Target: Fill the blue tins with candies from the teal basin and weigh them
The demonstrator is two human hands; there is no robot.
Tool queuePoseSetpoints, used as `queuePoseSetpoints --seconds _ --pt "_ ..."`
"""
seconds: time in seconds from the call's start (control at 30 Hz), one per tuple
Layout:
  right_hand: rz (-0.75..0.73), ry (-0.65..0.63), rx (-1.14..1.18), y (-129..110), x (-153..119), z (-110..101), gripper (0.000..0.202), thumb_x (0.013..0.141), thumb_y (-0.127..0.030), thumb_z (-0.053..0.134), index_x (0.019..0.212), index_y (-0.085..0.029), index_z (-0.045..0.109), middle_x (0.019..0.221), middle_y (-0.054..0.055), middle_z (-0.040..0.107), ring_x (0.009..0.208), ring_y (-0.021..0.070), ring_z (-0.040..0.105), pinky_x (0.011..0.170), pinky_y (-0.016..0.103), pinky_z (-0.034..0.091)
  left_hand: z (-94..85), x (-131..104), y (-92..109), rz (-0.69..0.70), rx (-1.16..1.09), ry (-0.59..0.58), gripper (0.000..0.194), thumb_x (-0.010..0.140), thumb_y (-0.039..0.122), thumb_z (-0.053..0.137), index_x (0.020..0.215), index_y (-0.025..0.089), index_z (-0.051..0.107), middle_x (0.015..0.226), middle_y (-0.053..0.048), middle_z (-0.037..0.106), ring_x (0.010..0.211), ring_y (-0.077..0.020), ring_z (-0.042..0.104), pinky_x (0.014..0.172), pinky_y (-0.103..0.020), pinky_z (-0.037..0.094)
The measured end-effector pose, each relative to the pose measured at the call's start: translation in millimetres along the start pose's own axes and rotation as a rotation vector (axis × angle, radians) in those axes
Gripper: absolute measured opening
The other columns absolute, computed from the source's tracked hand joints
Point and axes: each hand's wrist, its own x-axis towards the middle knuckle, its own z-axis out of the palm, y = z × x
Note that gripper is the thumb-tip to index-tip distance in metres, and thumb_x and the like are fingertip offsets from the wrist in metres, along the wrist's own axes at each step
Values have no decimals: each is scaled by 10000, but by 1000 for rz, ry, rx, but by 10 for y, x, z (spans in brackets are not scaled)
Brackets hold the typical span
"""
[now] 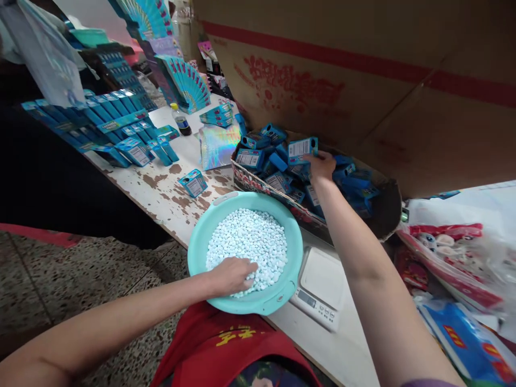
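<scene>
While left hand (230, 275) touches rounded pellets (248, 234) | right hand (323, 164) holds rectangular box (299, 149)

Left hand (231, 275) down in the turquoise bowl (197, 247), fingertips right in among the white pellets (245, 236)! Across at the carton (391, 207), the right hand (322, 165) has a blue box (299, 150) by its edge, above a jumble of others. Scale (322, 279) just beside the bowl, a lone box (193, 183) on the worn table (161, 180), and a yellow-capped bottle (182, 122) farther back.
</scene>
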Motion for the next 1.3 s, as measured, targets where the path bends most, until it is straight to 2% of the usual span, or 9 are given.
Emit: queuePoseSetpoints --seconds 0.13,0.23,0.33,0.43,0.5,0.63,0.77,0.97,1.3 --pt "-173 0 97 -192 -614 -540 388 716 -380 712 1027 -166 625 959 55 696 899 229 656 799 362 552 -72 20 -62 -113 -218 136 114 772 263 564 827 204 644 833 -94 699 833 -299 660 713 -358 469" --pt "-173 -55 194 -272 -1218 -792 418 696 -422 754 1022 -189 634 931 36 699 853 213 662 778 357 548 -189 10 -127 -263 -746 292 131 740 317 620 706 190 606 654 -40 630 615 -199 608 552 -267 425" --pt "-105 -125 263 -257 -1808 -839 410 694 -424 779 1018 -209 650 913 19 703 824 198 663 759 342 546 -350 -16 -151 -365 -1443 417 223 696 383 676 753 189 581 579 15 542 408 -91 434 364 -189 230" --pt "-52 -266 196 -203 -2314 -718 406 689 -424 794 1014 -214 670 930 29 710 830 211 667 747 345 541 -550 -25 -89 -256 -1967 511 236 653 331 682 789 182 559 580 24 527 397 -67 414 336 -153 173" --pt "-95 -348 102 -178 -2564 -595 381 708 -417 784 1015 -218 680 952 38 707 865 220 664 775 351 530 -678 -7 -10 -160 -2133 602 201 656 308 651 765 172 552 570 25 519 416 -67 438 337 -146 212" --pt "-197 -444 2 -165 -2803 -403 338 743 -380 764 1026 -216 679 978 48 692 903 222 651 797 348 512 -821 88 148 -63 -2127 853 200 699 334 634 682 176 513 545 41 489 492 -90 532 418 -168 377" --pt "-233 -462 -50 -167 -2823 -353 322 778 -375 734 1049 -213 672 973 56 680 928 232 635 820 361 491 -788 193 220 -65 -1949 999 252 704 360 682 681 173 515 622 34 561 563 -106 601 508 -197 462" --pt "-215 -448 -70 -168 -2807 -386 324 762 -372 756 1030 -211 671 952 53 670 918 236 623 814 357 475 -687 266 235 -41 -1787 1086 270 730 378 708 758 190 515 578 65 542 469 -94 565 471 -201 453" --pt "-192 -454 -45 -199 -2793 -398 333 736 -361 780 1016 -210 683 925 39 675 883 221 623 799 337 470 -713 227 289 -36 -1726 1053 324 731 422 737 741 177 526 608 38 578 545 -108 612 505 -202 492"
